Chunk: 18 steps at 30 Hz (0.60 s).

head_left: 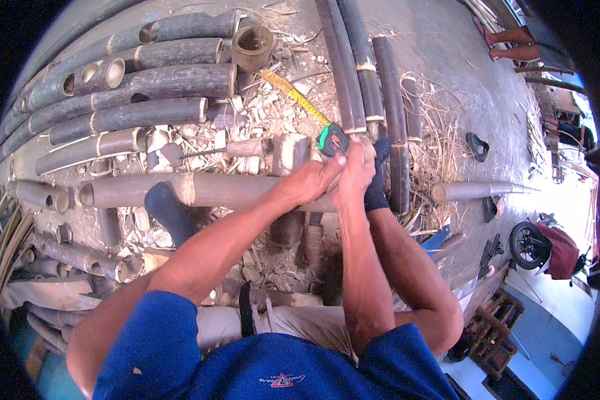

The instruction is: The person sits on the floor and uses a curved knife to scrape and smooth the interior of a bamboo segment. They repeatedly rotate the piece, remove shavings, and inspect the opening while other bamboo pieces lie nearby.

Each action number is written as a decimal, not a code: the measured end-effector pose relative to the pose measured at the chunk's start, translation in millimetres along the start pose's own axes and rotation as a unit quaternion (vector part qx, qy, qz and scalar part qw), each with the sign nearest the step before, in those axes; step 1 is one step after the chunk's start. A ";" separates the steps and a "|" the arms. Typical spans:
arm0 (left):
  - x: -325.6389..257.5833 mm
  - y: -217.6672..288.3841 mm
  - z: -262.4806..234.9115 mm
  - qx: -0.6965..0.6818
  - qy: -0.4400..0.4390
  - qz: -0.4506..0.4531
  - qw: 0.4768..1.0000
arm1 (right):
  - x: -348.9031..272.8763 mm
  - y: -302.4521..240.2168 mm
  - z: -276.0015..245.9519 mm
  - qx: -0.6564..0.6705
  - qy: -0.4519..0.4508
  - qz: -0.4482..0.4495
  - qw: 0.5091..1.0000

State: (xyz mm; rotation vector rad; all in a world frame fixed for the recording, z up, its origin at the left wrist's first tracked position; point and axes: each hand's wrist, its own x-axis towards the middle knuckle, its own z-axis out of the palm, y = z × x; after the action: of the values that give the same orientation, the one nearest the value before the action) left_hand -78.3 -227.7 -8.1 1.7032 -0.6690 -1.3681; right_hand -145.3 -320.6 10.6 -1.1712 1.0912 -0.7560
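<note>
My left hand (317,179) and my right hand (355,172) are close together over the right part of a long grey-brown bamboo pole (240,190) that lies crosswise. The fingers of both look closed, but what they grip is hidden. A pale piece (367,141) shows beside my right fingertips; I cannot tell whether it is held. Just beyond my left thumb lies a green and black tape measure (333,139), its yellow blade (293,95) drawn out to the far left. My dark-socked feet rest by the pole, the right one (378,177) close to my right hand.
Several dark bamboo lengths (160,81) lie at the left, others (343,67) beyond my hands. A short bamboo ring (253,47) and a long-bladed tool (247,148) lie among shavings (273,120). Sandals (477,147), a motorcycle (530,245) and another person's legs (513,45) are at right.
</note>
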 end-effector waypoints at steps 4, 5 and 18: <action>-7.3 -1.5 4.9 0.119 -0.095 0.101 0.983 | -31.3 5.5 -22.5 0.091 0.111 0.057 0.988; -6.1 2.2 -1.3 0.093 -0.149 0.014 0.984 | -29.5 8.1 -19.6 0.085 0.119 0.057 0.988; -46.7 -35.7 -5.6 -0.061 0.403 0.020 0.913 | 17.3 15.8 97.0 0.050 -0.395 0.304 0.865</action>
State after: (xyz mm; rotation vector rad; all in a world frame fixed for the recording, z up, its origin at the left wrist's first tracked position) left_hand -88.5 -169.8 -14.1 1.9216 -0.1328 -0.5510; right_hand -49.3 -299.9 -7.3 -0.8336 0.6329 0.1784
